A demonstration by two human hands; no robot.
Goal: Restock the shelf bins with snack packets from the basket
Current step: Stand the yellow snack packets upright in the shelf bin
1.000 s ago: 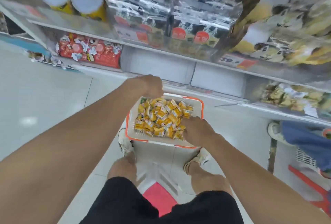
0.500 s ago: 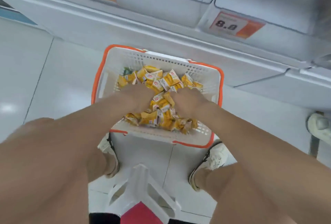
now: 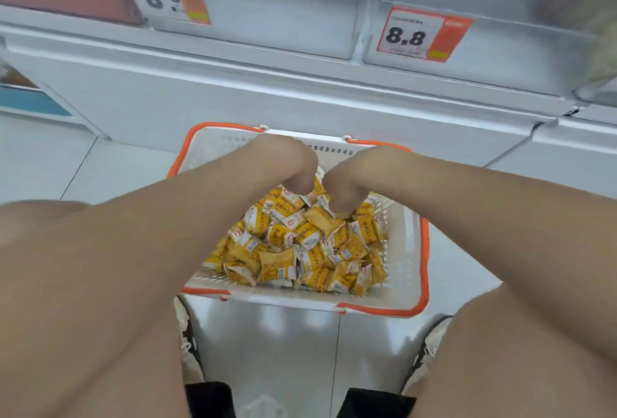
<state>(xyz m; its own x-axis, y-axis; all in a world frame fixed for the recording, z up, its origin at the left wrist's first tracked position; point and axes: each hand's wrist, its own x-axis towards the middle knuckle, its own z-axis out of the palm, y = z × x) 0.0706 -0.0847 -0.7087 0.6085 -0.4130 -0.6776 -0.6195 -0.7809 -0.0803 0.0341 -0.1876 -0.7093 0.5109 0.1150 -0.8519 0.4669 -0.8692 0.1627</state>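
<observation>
Head view, looking down: your left hand point(image 3: 287, 164) and right hand point(image 3: 354, 180) are close together at the far end of the white, orange-rimmed basket point(image 3: 424, 250). Both hands have their fingers curled down into the heap of yellow snack packets point(image 3: 300, 244). The fingertips are hidden, so I cannot tell whether they grip any. The basket rests on the floor between your feet, just before the shelf base. Above it, clear shelf bins point(image 3: 273, 17) carry a price tag point(image 3: 420, 35) reading 8.8.
</observation>
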